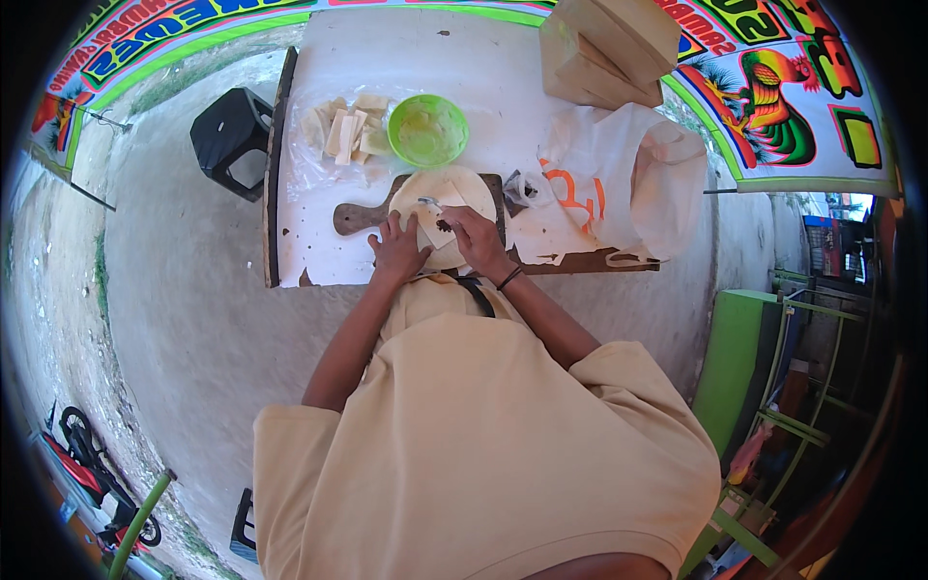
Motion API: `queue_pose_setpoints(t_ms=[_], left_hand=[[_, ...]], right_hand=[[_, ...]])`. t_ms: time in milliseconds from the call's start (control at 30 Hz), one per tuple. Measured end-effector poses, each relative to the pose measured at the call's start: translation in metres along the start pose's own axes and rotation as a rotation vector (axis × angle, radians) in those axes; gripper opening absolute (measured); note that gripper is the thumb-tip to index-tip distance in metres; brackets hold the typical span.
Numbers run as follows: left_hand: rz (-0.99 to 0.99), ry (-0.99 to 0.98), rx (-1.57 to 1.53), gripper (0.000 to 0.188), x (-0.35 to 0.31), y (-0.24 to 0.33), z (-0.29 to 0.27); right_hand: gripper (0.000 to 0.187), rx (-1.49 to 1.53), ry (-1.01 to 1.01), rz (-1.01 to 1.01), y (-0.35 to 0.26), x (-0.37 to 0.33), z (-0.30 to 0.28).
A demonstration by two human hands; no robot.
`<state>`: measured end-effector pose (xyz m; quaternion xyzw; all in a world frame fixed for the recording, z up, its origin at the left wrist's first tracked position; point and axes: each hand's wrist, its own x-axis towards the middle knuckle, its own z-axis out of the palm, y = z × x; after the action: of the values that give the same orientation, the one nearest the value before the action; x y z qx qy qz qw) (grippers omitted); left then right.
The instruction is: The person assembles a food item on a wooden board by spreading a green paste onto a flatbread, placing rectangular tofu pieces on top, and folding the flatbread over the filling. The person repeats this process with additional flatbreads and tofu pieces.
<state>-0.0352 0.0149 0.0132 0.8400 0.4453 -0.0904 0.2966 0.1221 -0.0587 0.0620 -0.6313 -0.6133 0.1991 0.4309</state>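
Note:
A stack of round, pale, thin wrapper sheets (468, 183) lies over a wooden cutting board (356, 219) with its handle pointing left. My left hand (400, 253) rests on the stack's left side, fingers spread. On the right, my right hand (476, 242) is closed around a small metal utensil (428, 201), whose shiny end shows past the fingers; its exact kind is unclear. A dark patch (445, 225) sits by those fingertips, too small to identify. Beyond the stack stands a green plastic bowl (428, 106) with pale residue inside.
Pale cut strips (345, 132) lie on clear plastic at the table's left. A small plastic bag (523, 189) with dark contents is right of the board. Farther right are a white bag (667, 179) and a brown cardboard box (604, 58). A black stool (230, 135) stands left.

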Motion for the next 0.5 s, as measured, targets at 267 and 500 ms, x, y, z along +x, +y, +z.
queue_pose_setpoints(t_ms=[267, 500], left_hand=[[0.016, -0.129, 0.032, 0.081, 0.008, -0.004, -0.01], [0.029, -0.205, 0.051, 0.084, 0.011, -0.008, -0.015]], right_hand=[[0.02, 0.002, 0.04, 0.016, -0.008, 0.004, 0.003], [0.017, -0.018, 0.059, 0.083, -0.009, 0.002, 0.004]])
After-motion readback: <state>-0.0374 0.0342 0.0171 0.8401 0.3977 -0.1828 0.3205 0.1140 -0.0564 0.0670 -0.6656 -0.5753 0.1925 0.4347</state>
